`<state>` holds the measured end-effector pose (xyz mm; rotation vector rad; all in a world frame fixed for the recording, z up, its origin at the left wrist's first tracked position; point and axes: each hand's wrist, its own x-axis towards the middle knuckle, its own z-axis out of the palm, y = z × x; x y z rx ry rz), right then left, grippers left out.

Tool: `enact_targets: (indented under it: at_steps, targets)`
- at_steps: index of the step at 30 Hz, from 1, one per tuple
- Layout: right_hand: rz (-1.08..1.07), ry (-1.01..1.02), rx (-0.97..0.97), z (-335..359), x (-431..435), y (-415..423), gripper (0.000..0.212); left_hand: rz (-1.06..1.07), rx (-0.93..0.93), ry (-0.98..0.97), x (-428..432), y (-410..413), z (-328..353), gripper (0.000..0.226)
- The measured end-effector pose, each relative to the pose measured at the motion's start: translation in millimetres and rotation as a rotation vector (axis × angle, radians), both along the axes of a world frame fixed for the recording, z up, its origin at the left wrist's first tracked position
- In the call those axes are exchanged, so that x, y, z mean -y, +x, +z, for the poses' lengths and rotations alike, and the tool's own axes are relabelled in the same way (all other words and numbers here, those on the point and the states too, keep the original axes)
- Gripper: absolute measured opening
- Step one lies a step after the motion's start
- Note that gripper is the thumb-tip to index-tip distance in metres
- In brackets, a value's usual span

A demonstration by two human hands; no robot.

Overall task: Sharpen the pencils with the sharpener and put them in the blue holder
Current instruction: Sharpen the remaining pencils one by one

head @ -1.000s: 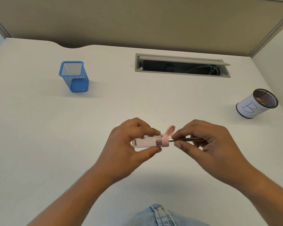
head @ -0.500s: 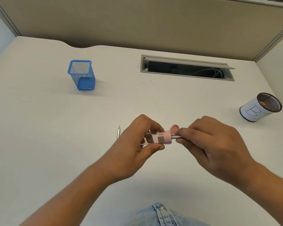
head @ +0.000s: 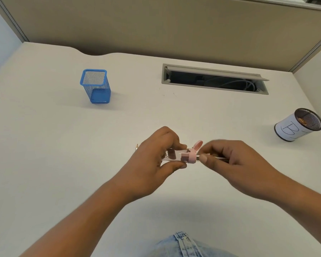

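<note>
My left hand (head: 152, 164) grips a clear sharpener (head: 182, 154) with a pink cap end and an open pink lid, held sideways above the white desk (head: 54, 145). My right hand (head: 235, 164) pinches a dark pencil (head: 220, 158) whose tip is inside the sharpener's pink end. The tip of a second pencil (head: 136, 147) pokes out from behind my left hand, lying on the desk. The blue mesh holder (head: 95, 86) stands upright at the back left and looks empty.
A black mesh cup (head: 297, 125) wrapped in white paper marked "B" stands at the right with shavings inside. An open cable slot (head: 214, 79) is set into the desk at the back. Partition walls enclose the desk.
My hands stay together on the sharpener and pencil. My right hand's fingers have shifted on the pencil. The view has shifted, uncovering the second pencil's tip behind my left hand.
</note>
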<state>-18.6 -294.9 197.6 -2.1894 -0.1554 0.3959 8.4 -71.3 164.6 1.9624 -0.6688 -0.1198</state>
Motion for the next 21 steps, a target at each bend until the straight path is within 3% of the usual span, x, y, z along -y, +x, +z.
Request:
enact_targets:
  at_steps: [3, 5, 9, 13, 15, 18, 19, 21]
  targets:
    - [0.156, -0.224, 0.38, 7.4, 6.6, 0.7, 0.005, 0.057, -0.115, -0.071, -1.5, -2.9, 2.3, 0.029]
    - [0.266, -0.428, 0.64, 9.0, 8.0, 3.7, 0.017, 0.091, -0.152, -0.095, -0.3, -5.0, 2.9, 0.028]
    - [0.279, -0.529, 0.84, 4.6, 4.4, 4.2, 0.028, 0.11, -0.158, -0.142, 3.4, -5.9, 5.0, 0.029]
    - [0.268, -0.432, 0.643, 7.5, -0.9, 0.6, 0.031, 0.096, -0.044, -0.142, 6.0, -6.2, 4.4, 0.044]
    - [0.126, -0.267, 0.344, 4.8, -2.5, 2.9, 0.032, 0.092, 0.011, -0.121, 7.0, -5.1, 1.9, 0.041]
    - [-0.12, 0.087, -0.26, 6.6, -0.6, 11.2, 0.033, 0.052, 0.07, -0.092, 6.9, -3.7, -0.9, 0.035]
    - [-0.146, 0.166, -0.382, 8.5, 0.4, 13.6, 0.034, 0.036, 0.075, -0.078, 6.6, -3.5, -0.8, 0.034]
    - [-0.114, 0.189, -0.413, 10.7, 1.4, 15.5, 0.033, 0.022, 0.076, -0.042, 5.1, -1.7, 0.3, 0.031]
